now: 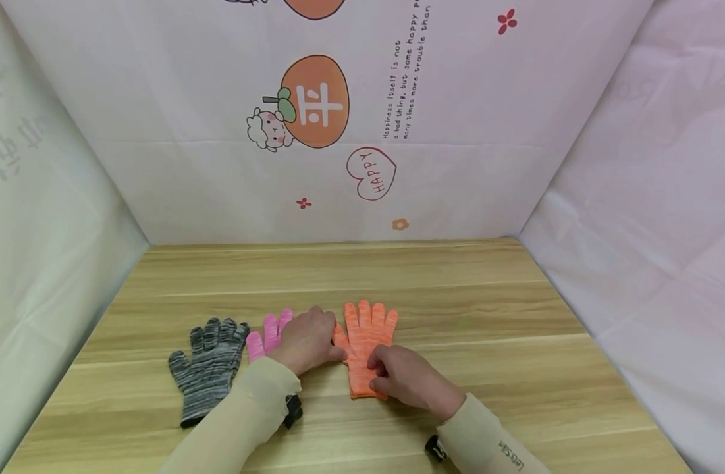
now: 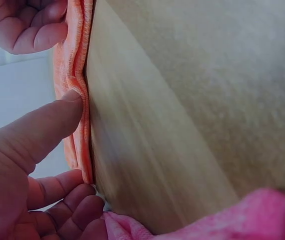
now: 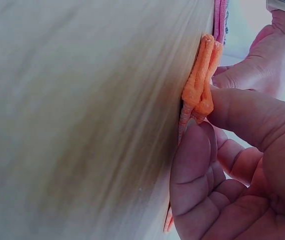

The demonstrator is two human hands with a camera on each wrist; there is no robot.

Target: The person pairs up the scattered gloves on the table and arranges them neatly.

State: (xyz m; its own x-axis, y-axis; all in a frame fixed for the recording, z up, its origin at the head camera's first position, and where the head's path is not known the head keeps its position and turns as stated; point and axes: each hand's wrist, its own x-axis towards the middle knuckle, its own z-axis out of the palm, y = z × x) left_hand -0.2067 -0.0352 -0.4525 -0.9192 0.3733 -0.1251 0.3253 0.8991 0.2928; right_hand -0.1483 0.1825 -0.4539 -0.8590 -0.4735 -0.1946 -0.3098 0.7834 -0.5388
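Note:
An orange knit glove (image 1: 371,327) lies palm-down flat on the table, its fingers pointing to the back wall. My left hand (image 1: 305,339) reaches over a pink glove (image 1: 270,334) and holds the orange glove's thumb side between thumb and fingers. On the opposite edge, near the cuff, my right hand (image 1: 409,378) pinches the orange fabric with thumb and forefinger. Both wrist views show the orange edge as folded layers (image 3: 200,75) close to the tabletop. The pink glove's lower part is hidden beneath my left hand and sleeve.
A grey-and-black striped glove (image 1: 211,368) with a dark cuff lies left of the pink one, partly behind my left sleeve. The wood-grain table (image 1: 457,283) meets a printed white cloth wall (image 1: 457,178) at the back, with white cloth on both sides.

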